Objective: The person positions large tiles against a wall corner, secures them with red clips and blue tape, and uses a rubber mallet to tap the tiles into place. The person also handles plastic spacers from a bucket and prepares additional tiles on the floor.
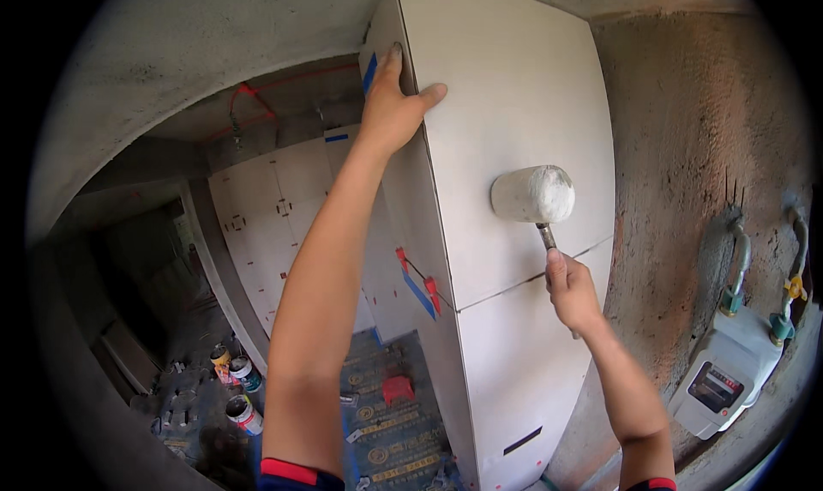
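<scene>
Evidently, the large, pale, flat-faced upper tile (514, 88) stands upright above its joint with the pale rectangular lower tile (525, 362). Taps would best be light, square and evenly spread, the vertical edge checked for flushness between blows. The white cylindrical-headed mallet (533, 194) is before the upper tile; contact cannot be confirmed. The right hand (573, 289) is closed round its handle. The left hand (396, 105) is spread over the tile's left edge, which lies between thumb, on the front face, and fingers, along the side.
</scene>
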A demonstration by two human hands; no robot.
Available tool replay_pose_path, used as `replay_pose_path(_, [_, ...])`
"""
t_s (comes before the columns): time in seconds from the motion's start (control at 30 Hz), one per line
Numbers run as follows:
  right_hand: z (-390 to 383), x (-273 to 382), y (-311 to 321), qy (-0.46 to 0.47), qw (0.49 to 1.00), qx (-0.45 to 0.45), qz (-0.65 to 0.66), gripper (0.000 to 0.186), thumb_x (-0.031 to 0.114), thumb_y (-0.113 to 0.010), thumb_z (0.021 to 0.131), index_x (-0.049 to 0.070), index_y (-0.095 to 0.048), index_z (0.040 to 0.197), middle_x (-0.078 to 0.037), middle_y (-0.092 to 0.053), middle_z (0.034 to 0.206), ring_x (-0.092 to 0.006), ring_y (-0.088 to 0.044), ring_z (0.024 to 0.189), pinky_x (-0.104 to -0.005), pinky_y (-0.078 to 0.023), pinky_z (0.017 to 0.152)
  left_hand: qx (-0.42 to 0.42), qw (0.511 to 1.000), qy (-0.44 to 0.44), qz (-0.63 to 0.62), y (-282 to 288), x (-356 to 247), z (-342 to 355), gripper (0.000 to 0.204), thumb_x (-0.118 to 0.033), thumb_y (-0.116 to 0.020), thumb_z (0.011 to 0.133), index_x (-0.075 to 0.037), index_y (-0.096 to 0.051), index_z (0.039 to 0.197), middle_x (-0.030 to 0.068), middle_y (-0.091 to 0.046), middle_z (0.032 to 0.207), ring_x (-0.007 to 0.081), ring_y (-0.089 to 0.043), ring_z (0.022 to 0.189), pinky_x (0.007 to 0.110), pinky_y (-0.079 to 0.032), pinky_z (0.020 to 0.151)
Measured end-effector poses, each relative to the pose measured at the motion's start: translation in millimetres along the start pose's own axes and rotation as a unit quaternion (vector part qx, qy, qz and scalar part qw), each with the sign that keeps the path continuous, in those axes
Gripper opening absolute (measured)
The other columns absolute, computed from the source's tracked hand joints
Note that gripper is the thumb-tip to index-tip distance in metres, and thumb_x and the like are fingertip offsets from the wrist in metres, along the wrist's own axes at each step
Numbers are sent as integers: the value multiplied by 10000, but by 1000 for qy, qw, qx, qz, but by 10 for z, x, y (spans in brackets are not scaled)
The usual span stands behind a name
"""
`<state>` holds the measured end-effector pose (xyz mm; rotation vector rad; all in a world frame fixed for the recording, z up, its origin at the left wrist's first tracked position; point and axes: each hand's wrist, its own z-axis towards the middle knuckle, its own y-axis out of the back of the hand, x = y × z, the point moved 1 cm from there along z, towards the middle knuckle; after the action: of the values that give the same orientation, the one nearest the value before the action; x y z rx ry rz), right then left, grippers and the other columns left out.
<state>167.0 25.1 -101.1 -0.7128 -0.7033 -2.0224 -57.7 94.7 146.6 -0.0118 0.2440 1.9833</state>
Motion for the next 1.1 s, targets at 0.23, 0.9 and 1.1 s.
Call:
replay_pose_path(0.23, [539,970,310,98,973,-132,163,542,488,-321,981,61,-445,670,9,-416,535,-76,-386,444,-238,-331,418,-37,999,-12,-5,7,-58,84,804,-246,-714,764,79,-309,1378,244,-298,1448,303,-285,1361,341,-244,1100])
replay_pose_path(0.9, [1384,1152,336,92,968,-151,179,586,532,-309,967,77,-398,609,2,-400,519,-99,-370,404,-249,-308,388,-48,998,-19,22,4,-32,109,792,-260,-690,750,72,-327,1371,224,-342,1429,312,-293,1353,358,-254,1101])
replay_pose_path(1.1, [1272,1169,415,46,977,-110,178,603,563,-290,957,83,-390,607,1,-392,512,-105,-392,427,-262,-335,412,-47,999,-4,5,35,-117,104,783,-243,-679,754,65,-319,1378,225,-342,1429,319,-291,1352,359,-243,1104])
